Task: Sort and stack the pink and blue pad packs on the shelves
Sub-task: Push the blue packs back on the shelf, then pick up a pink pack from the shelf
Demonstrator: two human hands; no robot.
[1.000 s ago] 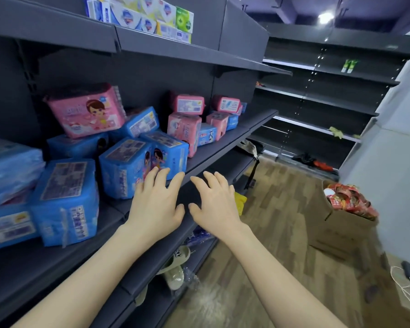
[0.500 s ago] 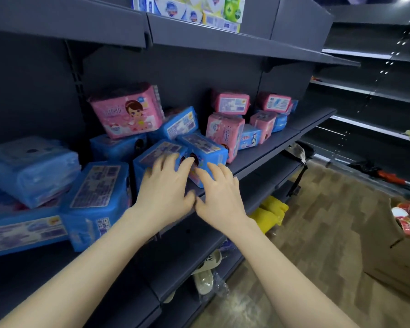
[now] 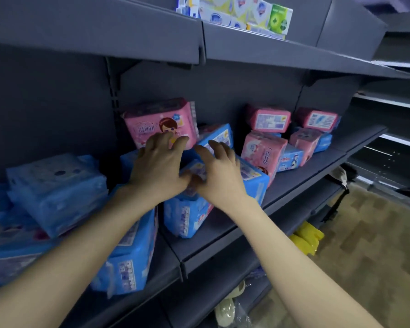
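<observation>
Dark shelf (image 3: 305, 176) — left grip (image 3: 159, 166), right grip (image 3: 219, 172) both spread over blue packs (image 3: 253, 183); pink pack (image 3: 152, 124) just behind left grip.

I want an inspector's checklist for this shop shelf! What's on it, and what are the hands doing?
Surface: dark grey middle shelf, bare towards its right end.
Job's things: pink pad pack with a cartoon girl at the back; blue pad packs piled at left; more pink packs stacked at right, mixed with blue ones.
Clutter: soap boxes on the top shelf; a yellow object low down.
Hands: left hand and right hand open with fingers spread, gripping nothing; the right one is over a blue pack.
Cables: nothing seen.
Surroundings: wood-pattern floor; more dark shelving at right.
</observation>
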